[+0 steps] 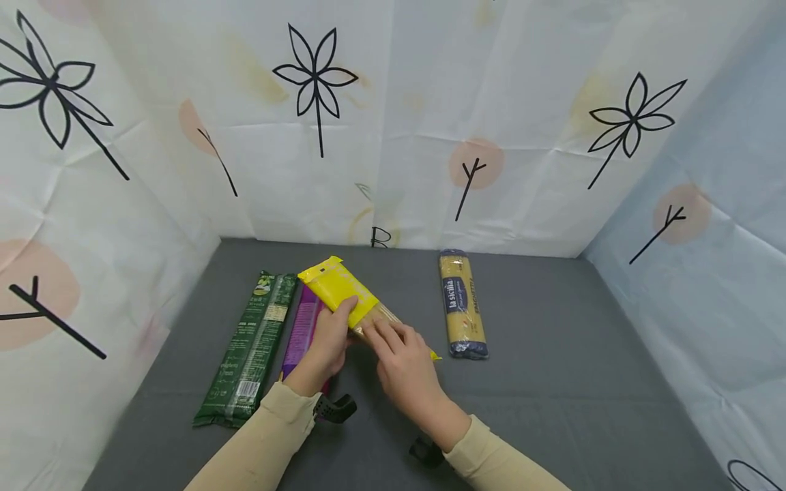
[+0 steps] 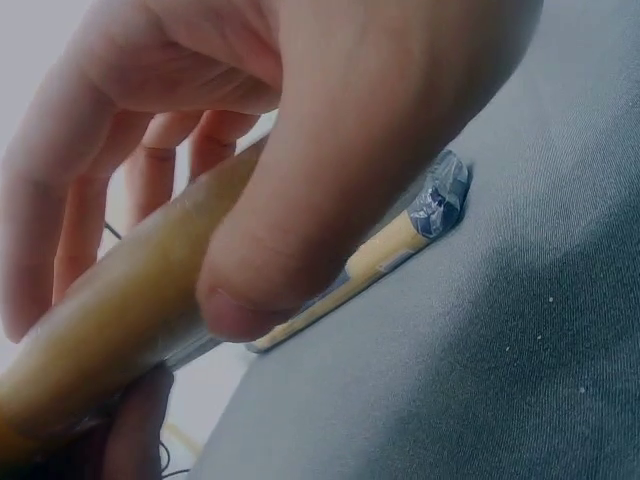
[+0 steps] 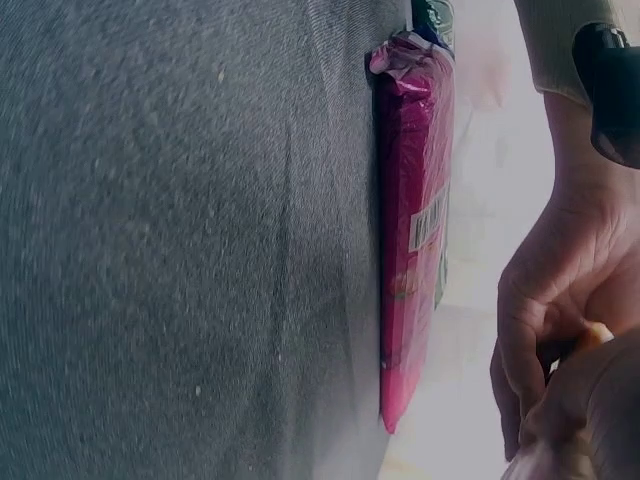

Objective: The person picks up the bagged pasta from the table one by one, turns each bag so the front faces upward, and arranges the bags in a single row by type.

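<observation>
A yellow pack of spaghetti (image 1: 334,281) with a clear window slants above the table in the head view, held by both hands. My left hand (image 1: 328,341) grips its left side, thumb on top and the other fingers hidden beneath. Over the lower right part lies my right hand (image 1: 408,374), its fingers bent across the window. The left wrist view shows a thumb and fingers around the spaghetti pack (image 2: 130,290). Beneath the left forearm is a purple pack (image 1: 302,327), partly covered by that hand; in the right wrist view the pink-purple pack (image 3: 410,230) lies flat.
A green pack (image 1: 254,348) lies at the left of the grey table (image 1: 552,382). Right of the hands lies a spaghetti pack with dark blue ends (image 1: 463,307). White cloth walls (image 1: 405,88) with printed flowers stand behind and on both sides.
</observation>
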